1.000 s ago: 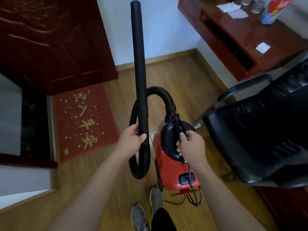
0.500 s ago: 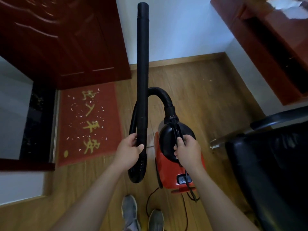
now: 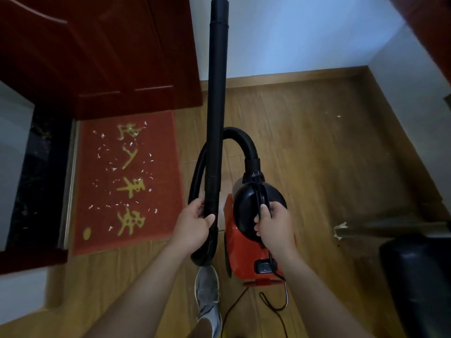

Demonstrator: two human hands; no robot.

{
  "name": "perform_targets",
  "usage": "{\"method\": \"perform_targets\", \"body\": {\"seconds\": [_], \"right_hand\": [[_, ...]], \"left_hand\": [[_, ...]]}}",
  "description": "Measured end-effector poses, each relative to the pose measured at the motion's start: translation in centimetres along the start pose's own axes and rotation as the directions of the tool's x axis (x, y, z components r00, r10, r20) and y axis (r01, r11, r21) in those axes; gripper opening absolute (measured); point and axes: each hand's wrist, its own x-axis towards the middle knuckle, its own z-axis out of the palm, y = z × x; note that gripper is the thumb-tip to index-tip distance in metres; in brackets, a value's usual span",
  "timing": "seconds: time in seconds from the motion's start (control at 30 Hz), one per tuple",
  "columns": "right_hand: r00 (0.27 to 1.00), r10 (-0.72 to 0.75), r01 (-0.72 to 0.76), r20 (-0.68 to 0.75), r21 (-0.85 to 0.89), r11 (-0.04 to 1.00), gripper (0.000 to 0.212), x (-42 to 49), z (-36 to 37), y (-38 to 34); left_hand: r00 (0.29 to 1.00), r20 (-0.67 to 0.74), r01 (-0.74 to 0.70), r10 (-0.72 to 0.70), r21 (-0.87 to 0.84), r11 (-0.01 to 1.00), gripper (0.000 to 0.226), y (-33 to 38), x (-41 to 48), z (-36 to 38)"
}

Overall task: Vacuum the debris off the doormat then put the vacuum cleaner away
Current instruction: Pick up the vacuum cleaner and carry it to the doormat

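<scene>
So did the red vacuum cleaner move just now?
Yes. The red vacuum cleaner has moved left, away from the black chair and a little closer to the doormat.

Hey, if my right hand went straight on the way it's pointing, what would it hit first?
Probably the black domed top of the red canister vacuum cleaner. Your right hand grips the thin black handle just over it, though depth is unclear.
</scene>
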Motion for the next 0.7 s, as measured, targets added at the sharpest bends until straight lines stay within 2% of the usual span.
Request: {"method": "perform_targets", "body": {"seconds": [0.3,0.43,0.7], "right_hand": [[0.999,0.029,-0.029,0.019,-0.003,1.000,0.031,10.0,7.8,5.3],[0.998,0.057,-0.057,0.038,0.001,0.998,0.029,13.3,10.2,7.9],[0.997,0.072,-0.072,0.032,-0.010,0.997,0.025,18.1,13.3,13.3]], "left_hand": [[0.995,0.041,0.093,-0.093,0.008,0.996,0.033,-6.0,12.3,0.1],[0.993,0.050,0.110,-0.110,0.005,0.994,0.039,-8.7,15.9,1.2],[0.984,0.058,0.169,-0.169,0.014,0.986,0.030,-13.8,21.0,3.0]]}}
